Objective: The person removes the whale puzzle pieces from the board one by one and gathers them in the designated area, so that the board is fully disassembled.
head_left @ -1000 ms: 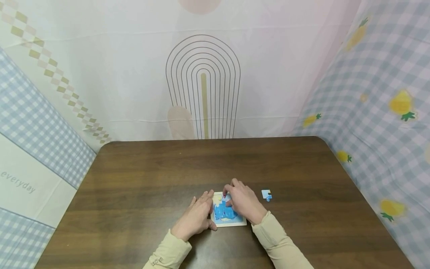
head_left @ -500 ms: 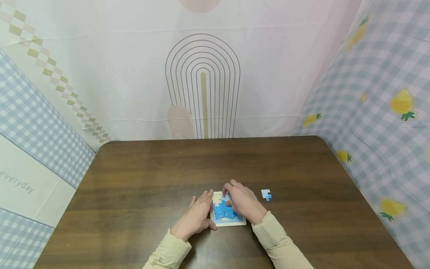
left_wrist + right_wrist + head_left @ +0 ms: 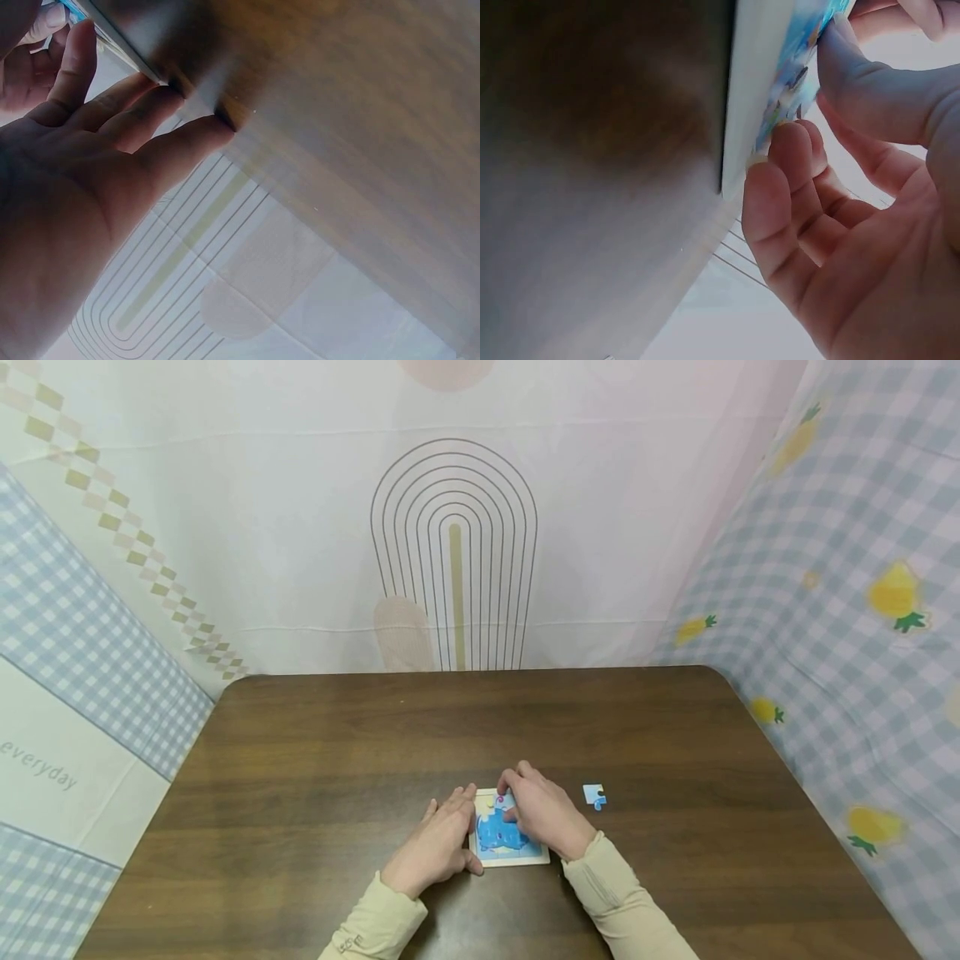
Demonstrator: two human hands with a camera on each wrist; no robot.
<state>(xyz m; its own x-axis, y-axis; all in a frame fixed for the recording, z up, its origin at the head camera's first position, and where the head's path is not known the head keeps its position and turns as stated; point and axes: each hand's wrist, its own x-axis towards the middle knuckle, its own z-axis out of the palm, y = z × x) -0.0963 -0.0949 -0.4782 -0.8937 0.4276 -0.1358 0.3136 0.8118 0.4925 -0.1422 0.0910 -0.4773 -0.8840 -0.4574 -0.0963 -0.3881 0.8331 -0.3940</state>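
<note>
A small jigsaw puzzle [image 3: 501, 833] with a blue cartoon animal lies in a pale frame [image 3: 517, 862] near the table's front. My left hand [image 3: 438, 839] rests along the frame's left side, fingers extended and thumb at the lower left corner. My right hand [image 3: 546, 806] reaches over the upper right part with curled fingers. Between its thumb and fingers is a light blue puzzle piece [image 3: 501, 802] with a pink swirl, partly hidden. In the right wrist view a piece [image 3: 801, 94] looks tilted above the puzzle. Another loose puzzle piece [image 3: 595, 794] lies right of the frame.
The brown wooden table [image 3: 337, 752] extends around the puzzle on all sides. A printed white curtain [image 3: 300, 527] hangs behind it. Blue checked cloth [image 3: 840, 652] with pineapples borders the right side.
Both hands stay almost in place. The pink swirl on the piece under my right fingers shows more clearly now. The loose piece has not moved.
</note>
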